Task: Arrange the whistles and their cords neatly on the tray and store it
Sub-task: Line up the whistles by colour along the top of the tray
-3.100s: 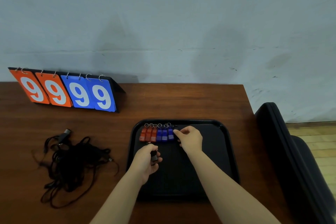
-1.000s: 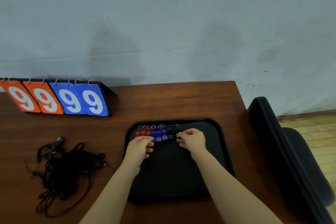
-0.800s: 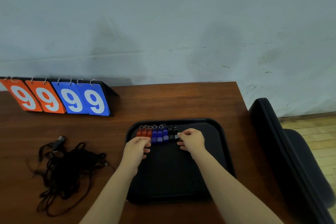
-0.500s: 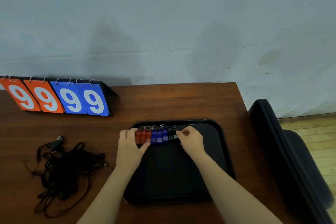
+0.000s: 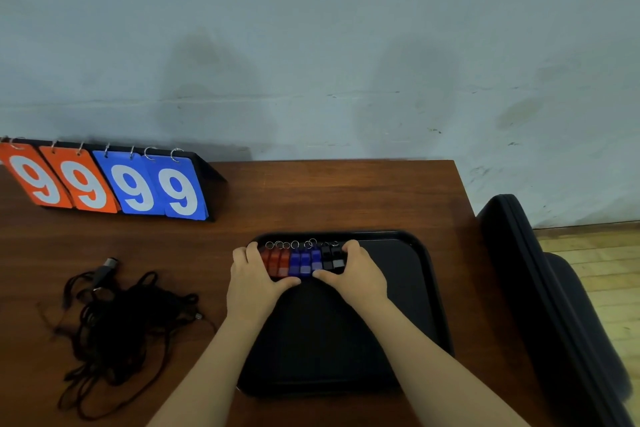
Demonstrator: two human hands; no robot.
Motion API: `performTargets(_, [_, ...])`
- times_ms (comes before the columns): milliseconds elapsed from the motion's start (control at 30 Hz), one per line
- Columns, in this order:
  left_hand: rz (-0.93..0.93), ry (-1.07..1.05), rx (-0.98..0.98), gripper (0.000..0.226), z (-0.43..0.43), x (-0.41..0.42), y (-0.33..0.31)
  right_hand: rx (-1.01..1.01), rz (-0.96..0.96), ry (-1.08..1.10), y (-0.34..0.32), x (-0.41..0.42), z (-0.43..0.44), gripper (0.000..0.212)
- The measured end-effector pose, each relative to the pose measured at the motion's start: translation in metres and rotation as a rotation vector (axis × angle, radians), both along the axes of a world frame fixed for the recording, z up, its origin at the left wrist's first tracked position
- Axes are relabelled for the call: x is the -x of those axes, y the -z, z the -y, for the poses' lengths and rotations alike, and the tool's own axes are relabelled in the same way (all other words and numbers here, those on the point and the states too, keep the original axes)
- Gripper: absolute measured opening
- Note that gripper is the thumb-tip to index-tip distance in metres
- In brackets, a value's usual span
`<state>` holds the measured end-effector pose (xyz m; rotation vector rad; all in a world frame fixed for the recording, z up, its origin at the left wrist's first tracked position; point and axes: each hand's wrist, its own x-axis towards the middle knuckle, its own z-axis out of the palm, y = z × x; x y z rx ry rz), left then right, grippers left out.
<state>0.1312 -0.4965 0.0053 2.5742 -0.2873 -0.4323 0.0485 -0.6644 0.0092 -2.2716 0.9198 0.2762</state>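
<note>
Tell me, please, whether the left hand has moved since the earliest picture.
Yes: against the tray, the left hand has shifted left and farther away, to the red end of the whistle row.

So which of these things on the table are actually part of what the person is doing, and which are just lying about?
Part of the job: the whistles in a row, the black tray under them, the tangled cords left of it, the left hand and right hand pressing the row's ends.
Just lying about: the flip scoreboard, the dark case at the right.
</note>
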Motion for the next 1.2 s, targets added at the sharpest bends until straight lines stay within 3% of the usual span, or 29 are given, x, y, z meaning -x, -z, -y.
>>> performTargets(633, [-0.01, -0.056, -0.011, 0.103, 0.004, 0.001, -0.003, -0.005, 0.006, -0.008, -0.001, 0.002, 0.002, 0.066])
performTargets(900, [-0.032, -0.098, 0.012, 0.08, -0.006, 0.006, 0.001, -0.08, 0.035, 0.016, 0.0, 0.008, 0.006, 0.057])
performTargets(1200, [-0.02, -0.1, 0.044, 0.075, -0.006, 0.0, 0.003, -0.069, 0.051, 0.026, -0.001, 0.008, 0.005, 0.051])
